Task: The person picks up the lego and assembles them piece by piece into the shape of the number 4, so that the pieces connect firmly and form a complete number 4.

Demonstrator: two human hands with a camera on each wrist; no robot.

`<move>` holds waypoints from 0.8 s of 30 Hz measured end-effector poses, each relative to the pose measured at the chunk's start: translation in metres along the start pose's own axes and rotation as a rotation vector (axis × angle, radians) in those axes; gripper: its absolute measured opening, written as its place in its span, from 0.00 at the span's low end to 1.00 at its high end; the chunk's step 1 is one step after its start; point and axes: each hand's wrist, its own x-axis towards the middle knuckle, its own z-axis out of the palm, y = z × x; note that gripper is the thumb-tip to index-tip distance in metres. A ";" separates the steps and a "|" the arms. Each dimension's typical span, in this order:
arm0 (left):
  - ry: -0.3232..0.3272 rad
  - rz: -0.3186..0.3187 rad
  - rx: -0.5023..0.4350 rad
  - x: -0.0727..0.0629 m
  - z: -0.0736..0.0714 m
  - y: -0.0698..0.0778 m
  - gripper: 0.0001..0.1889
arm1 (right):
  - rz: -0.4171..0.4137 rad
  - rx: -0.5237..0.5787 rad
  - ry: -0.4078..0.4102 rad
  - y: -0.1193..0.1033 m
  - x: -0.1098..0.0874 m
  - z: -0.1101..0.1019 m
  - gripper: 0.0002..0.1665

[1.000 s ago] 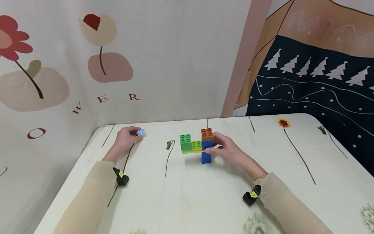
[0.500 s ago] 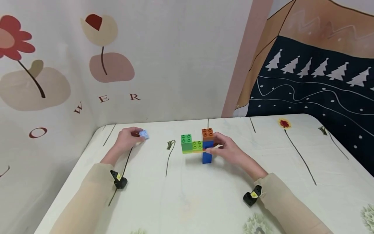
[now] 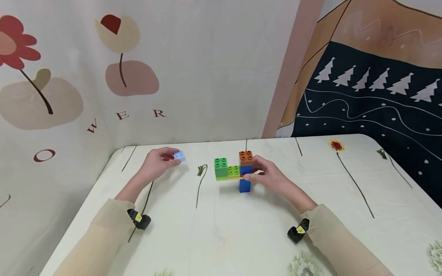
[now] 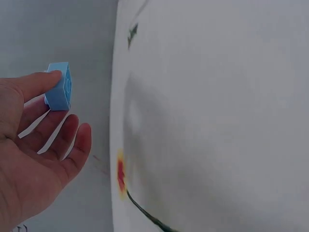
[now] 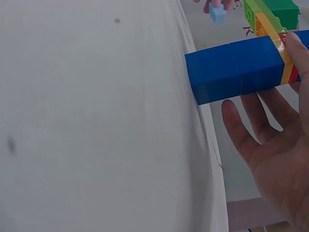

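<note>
Between thumb and fingertips my left hand (image 3: 159,163) pinches a light blue toy brick (image 3: 179,156), raised above the tabletop. In the left wrist view the same light blue brick (image 4: 59,88) shows its hollow underside, with the other fingers spread loosely. My right hand (image 3: 271,175) grips a built brick structure (image 3: 245,186) at its upright column. That column has blue bricks, thin red and orange layers and an orange-brown top. A side arm extends left from it, with lime bricks (image 3: 233,171) and a green brick (image 3: 220,167). In the right wrist view the column's blue bricks (image 5: 236,67) point toward the table.
A white tablecloth (image 3: 221,230) printed with flowers and stems covers the table. Behind it hangs a pale curtain (image 3: 207,69) with printed flowers and letters, and a dark tree-patterned cloth (image 3: 373,99) at the right.
My left hand has lifted the light blue brick off the table and carried it right, toward the structure. My right hand and the structure stay about where they were.
</note>
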 end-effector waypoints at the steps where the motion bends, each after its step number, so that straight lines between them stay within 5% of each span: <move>1: -0.001 0.006 -0.012 -0.001 0.001 0.004 0.21 | 0.001 -0.001 0.001 0.000 0.000 0.000 0.23; 14: -0.044 0.092 -0.179 -0.019 0.017 0.055 0.21 | -0.005 -0.010 0.002 0.001 0.000 0.000 0.23; 24: -0.099 0.099 -0.314 -0.031 0.027 0.086 0.21 | -0.014 -0.007 0.006 0.002 0.000 0.001 0.21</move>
